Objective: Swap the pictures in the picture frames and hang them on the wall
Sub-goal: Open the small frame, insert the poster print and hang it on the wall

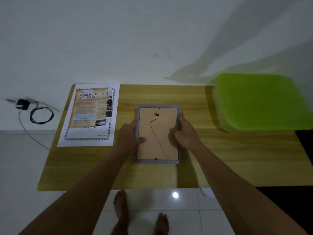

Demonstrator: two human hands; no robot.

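Note:
A grey picture frame [158, 160] lies face down in the middle of the wooden table [237, 163], its tan backing board [157, 141] with a small hanger and stand facing up. My left hand [129, 135] grips the frame's left edge, thumb on the backing. My right hand [183, 131] grips the right edge, fingers curled over it. To the left lies a pile of loose pictures [89, 114], an orange "Perangi Terus Narkoba" poster on top of a larger white bordered sheet.
A bright green plastic lid or container [260, 100] sits at the table's back right corner. A black charger with a coiled cable [36, 112] hangs at the wall on the left. White wall stands behind the table; my bare feet are on the tiled floor below.

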